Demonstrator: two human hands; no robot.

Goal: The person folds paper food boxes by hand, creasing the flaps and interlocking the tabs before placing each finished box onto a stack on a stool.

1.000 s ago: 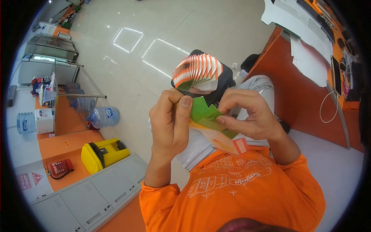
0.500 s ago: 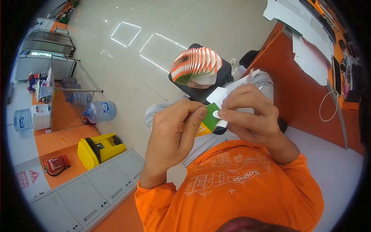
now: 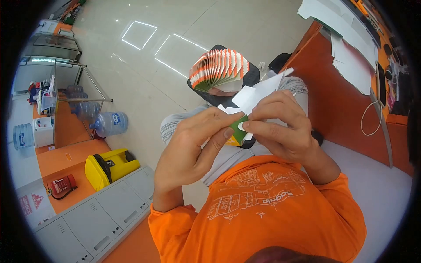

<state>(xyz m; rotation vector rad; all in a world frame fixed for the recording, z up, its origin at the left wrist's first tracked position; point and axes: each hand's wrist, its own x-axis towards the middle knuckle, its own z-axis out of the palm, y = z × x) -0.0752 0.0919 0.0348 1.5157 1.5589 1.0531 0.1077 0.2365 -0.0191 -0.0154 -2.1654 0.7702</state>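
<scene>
A person in an orange shirt [image 3: 263, 206] works a folded green-and-white card [image 3: 238, 133] at the center of the frame, held above grey trousers [image 3: 173, 125]. The left hand [image 3: 188, 147] is clamped on the card's left side, thumb and forefinger pressed together over it, while the right hand [image 3: 285, 125] pinches the opposite side beside a small white rounded patch. Fingers from both hands cover much of the card, and its full shape cannot be made out; white flaps [image 3: 247, 96] rise above the knuckles toward the upper center. Just beyond, a fanned stack of orange, white and green folded pieces [image 3: 219, 70] rests on a dark seat [image 3: 252, 78], near the hands but apart from them. At right, a reddish-brown desk panel [image 3: 346, 118] stands close by the person's right knee, with white sheets [image 3: 353, 65] overhanging its edge and a looped white cable [image 3: 363, 122] hanging below. Across the pale tiled floor [image 3: 131, 79], a large water bottle [image 3: 112, 124] lies on its side at left. Below it are a yellow bin [image 3: 109, 171], a red fire extinguisher [image 3: 63, 185] and, at lower left, grey lockers [image 3: 94, 215].
</scene>
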